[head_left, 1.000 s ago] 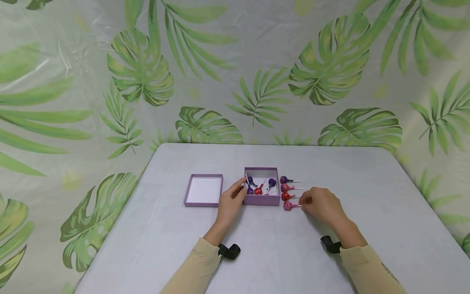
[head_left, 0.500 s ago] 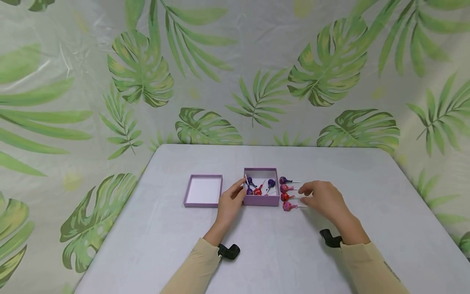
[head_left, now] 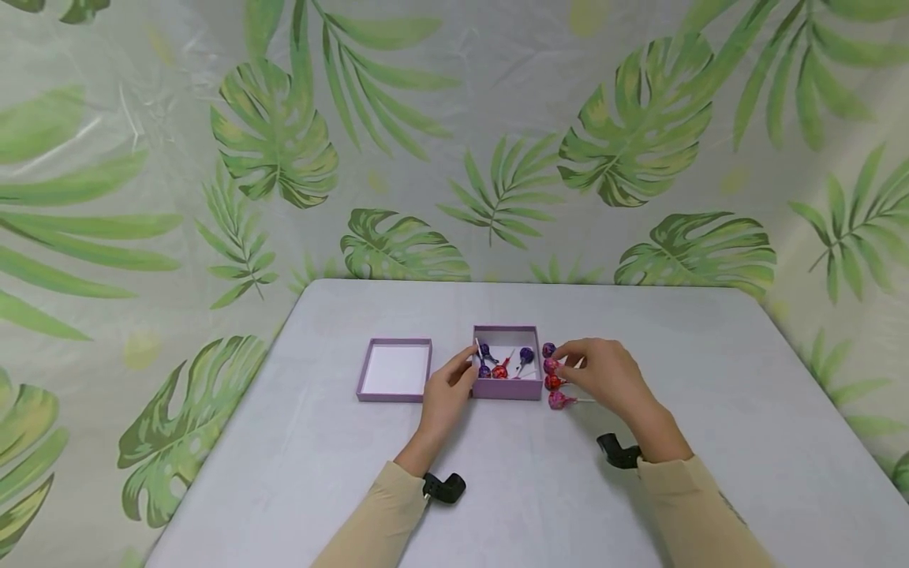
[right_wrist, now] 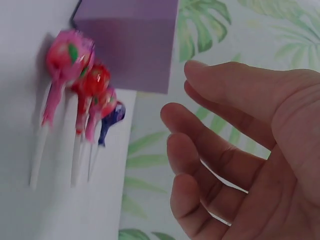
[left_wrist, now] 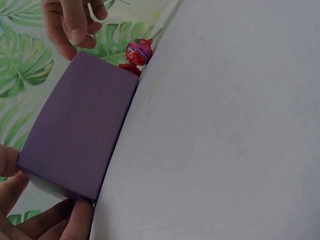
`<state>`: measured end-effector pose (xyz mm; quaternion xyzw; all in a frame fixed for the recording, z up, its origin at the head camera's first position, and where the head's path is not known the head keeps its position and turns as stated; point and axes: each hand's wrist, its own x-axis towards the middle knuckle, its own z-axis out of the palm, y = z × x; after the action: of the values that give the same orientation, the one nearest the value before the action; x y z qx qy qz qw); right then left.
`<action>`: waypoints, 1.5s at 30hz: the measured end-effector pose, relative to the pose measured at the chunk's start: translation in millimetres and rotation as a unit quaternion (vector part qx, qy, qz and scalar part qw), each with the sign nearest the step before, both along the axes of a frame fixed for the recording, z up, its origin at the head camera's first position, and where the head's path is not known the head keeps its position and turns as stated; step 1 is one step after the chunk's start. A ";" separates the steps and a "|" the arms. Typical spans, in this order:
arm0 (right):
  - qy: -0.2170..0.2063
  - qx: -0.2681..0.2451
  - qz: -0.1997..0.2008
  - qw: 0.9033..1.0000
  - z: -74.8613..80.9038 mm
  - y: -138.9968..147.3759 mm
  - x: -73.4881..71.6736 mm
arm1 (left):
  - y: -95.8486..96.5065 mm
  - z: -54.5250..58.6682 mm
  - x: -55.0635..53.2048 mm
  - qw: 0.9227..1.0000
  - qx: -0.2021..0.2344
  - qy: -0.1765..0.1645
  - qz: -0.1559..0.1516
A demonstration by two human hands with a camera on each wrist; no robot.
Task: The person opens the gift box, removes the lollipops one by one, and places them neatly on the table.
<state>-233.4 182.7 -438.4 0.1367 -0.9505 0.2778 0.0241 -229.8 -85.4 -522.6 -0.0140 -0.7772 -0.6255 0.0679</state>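
In the head view a purple box [head_left: 507, 389] stands uncovered on the table, with several lollipops inside, among them a red one [head_left: 500, 370] and a dark purple one [head_left: 526, 356]. My left hand [head_left: 447, 386] holds the box at its left side, fingers at the rim and lower corner. Right of the box lies a row of lollipops, sticks to the right: dark purple [head_left: 548, 349], pink [head_left: 550, 365], red [head_left: 551, 383] and pink nearest me [head_left: 557, 401]. Over the row's far end hovers my right hand [head_left: 612, 377], fingers apart and nothing between them in the right wrist view.
A shallow purple-edged lid [head_left: 394, 397], white inside, lies left of the box. The white table [head_left: 497, 489] ends at a leaf-patterned backdrop [head_left: 525, 95]. Black wrist cameras, such as the left one [head_left: 445, 488], sit at both cuffs.
My right hand has let go of the nearest pink lollipop's stick, risen and moved left and away from me over the far lollipops. My left hand stays at the box.
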 end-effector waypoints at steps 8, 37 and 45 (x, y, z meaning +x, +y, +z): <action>-0.021 -0.014 0.020 0.999 -0.9 -21.5 -12.7 | -0.1 -0.4 -0.6 1.000 -0.001 0.007 -0.002; -0.051 0.085 -0.005 0.995 -2.7 -55.4 -25.7 | -0.9 -3.5 0.2 1.000 -0.009 0.012 -0.005; -0.012 0.071 -0.033 0.997 -5.3 -60.0 -22.6 | -1.3 -2.3 -0.4 1.000 -0.005 0.019 -0.007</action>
<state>-256.0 122.8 -443.7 0.1032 -0.9721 0.2102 0.0119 -230.3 -86.7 -525.0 -0.0318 -0.7786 -0.6218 0.0783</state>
